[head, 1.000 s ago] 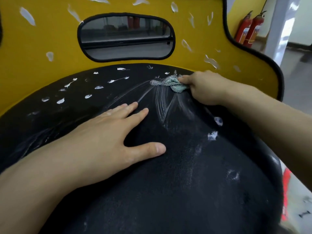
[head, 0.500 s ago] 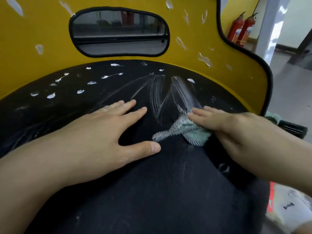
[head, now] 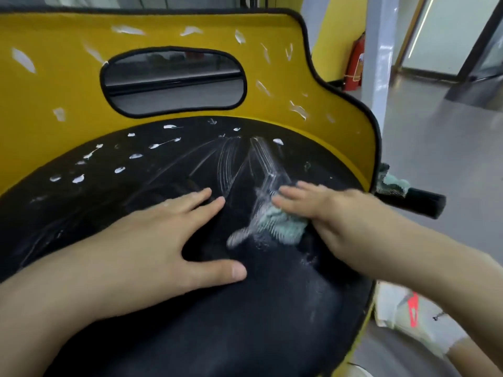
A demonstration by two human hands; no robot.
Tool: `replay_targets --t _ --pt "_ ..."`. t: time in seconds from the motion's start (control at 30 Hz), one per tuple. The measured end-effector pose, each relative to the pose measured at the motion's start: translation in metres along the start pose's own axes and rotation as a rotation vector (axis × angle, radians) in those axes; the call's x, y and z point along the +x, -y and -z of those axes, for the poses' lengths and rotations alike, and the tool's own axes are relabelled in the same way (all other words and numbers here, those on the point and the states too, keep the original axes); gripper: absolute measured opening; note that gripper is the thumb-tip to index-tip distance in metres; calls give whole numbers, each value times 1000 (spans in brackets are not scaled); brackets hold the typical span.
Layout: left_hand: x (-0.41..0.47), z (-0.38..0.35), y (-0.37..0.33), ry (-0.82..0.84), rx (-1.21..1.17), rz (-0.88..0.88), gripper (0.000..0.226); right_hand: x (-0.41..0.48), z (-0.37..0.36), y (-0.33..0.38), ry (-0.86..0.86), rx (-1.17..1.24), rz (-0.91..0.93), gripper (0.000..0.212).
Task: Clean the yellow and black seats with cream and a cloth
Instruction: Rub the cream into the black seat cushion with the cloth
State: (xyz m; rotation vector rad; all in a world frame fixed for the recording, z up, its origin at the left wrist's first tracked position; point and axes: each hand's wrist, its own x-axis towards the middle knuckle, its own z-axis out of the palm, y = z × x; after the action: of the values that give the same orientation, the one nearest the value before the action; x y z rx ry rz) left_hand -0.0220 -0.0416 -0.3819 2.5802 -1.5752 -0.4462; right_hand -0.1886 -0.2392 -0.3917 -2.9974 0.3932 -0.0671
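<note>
Head view: cloth [head: 275, 224], pale green and motion-blurred, lies on the black seat cushion [head: 245, 322], right of its centre. The right hand [head: 334, 213] presses it down with fingers extended flat; the thumb is hidden. White cream streaks [head: 264, 159] fan from the cloth toward the cushion's back edge. The left hand [head: 163, 240] rests flat on the cushion left of the cloth, fingers spread and thumb out, holding nothing.

Unwiped cream dabs [head: 79, 178] dot the cushion's back-left area, and more sit on the yellow backrest [head: 54, 85] around its black-rimmed oval opening [head: 174, 80].

Beyond the seat's right edge a second green cloth [head: 393, 183] is draped on a black bar [head: 416, 202]. A red fire extinguisher [head: 355, 63] stands against the far wall.
</note>
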Motion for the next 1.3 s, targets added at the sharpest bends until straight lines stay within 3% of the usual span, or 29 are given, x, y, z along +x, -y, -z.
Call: replay_targets --t 0.13,0.3,0.37,0.43,0.57,0.67,0.8,0.9,1.0,1.1,1.2,1.3 --pt "-17 -11 -17 -1 24 -14 116 18 2 -9 -105 -43 -149 61" --pt "-20 -16 -22 -50 -14 -2 113 -26 -26 46 -194 -41 141 64" --pt "-20 -19 -23 -44 -23 10 111 -21 -20 36 -162 -62 169 65" --pt "-21 -18 -24 -33 -8 20 110 -3 -6 7 -45 -54 46 67" --pt "-22 -18 -24 -29 38 37 113 23 0 -15 -124 -79 -163 56" --pt "-23 -20 -26 -10 57 65 112 -6 -15 20 -182 -122 -25 50" --pt "-21 -22 -29 -18 68 104 107 -42 -33 35 -283 53 118 44" --pt "-22 -23 -28 -13 116 113 110 -38 -23 12 -279 98 41 41" --pt "-23 -22 -28 -28 109 124 112 -24 -11 4 -246 97 -155 40" --pt "-23 -22 -29 -24 109 115 112 -21 -44 33 -152 -93 -32 31" --pt "-23 -22 -29 -50 80 90 113 -48 -62 43 -198 119 115 41" --pt "-25 -20 -29 -40 49 90 111 -51 -37 24 -244 79 36 51"
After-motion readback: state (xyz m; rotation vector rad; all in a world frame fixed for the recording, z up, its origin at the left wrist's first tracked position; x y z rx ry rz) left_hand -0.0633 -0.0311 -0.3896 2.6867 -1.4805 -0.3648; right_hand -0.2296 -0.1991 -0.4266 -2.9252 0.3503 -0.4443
